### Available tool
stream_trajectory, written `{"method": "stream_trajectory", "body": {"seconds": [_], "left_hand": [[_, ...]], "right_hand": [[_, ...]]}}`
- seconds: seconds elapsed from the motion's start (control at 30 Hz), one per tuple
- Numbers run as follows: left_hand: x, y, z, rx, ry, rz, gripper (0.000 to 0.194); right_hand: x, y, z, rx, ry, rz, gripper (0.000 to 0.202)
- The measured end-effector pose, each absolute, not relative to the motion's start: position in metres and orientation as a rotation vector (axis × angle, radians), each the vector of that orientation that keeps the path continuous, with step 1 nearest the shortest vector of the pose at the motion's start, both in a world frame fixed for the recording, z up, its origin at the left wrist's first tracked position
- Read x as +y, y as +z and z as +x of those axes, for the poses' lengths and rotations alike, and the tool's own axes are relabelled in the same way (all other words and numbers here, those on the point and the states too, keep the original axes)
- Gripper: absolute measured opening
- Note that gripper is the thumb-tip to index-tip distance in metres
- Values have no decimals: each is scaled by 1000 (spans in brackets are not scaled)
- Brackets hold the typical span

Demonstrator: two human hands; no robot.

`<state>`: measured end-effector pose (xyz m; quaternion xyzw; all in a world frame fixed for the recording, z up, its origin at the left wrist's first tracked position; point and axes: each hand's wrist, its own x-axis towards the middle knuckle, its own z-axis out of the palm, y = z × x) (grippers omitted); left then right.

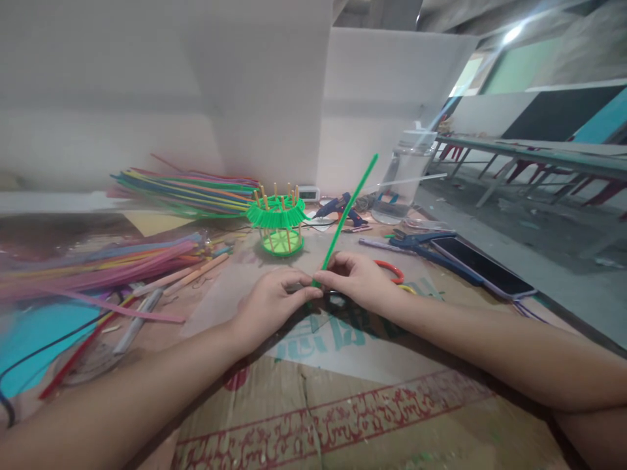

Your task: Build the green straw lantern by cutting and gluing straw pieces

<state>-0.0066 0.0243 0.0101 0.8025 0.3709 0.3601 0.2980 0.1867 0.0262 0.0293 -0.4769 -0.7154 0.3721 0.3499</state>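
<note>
A green pipe cleaner [349, 210] rises up and to the right from between my fingertips. My left hand [274, 297] pinches its lower end, and my right hand [360, 281] pinches it right beside, the fingertips of both hands nearly touching. Behind my hands stands a small round structure [280, 222] of thin wooden sticks with a green fringed ring around them and a green base. Scissors with red and yellow handles [392, 271] lie partly hidden under my right hand.
Bundles of colored pipe cleaners [191, 192] lie at the left. A blue glue gun [337, 207], a clear water bottle [404, 173], blue pliers [426, 241] and a phone [482, 266] stand or lie behind and right. Blue paper [49, 333] is at far left.
</note>
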Motion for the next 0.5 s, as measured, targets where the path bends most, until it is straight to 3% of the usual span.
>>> {"method": "stream_trajectory", "body": {"seconds": [0.5], "left_hand": [[21, 12, -5, 1009, 940, 2113, 22]], "right_hand": [[24, 29, 184, -1855, 934, -1251, 28]]}}
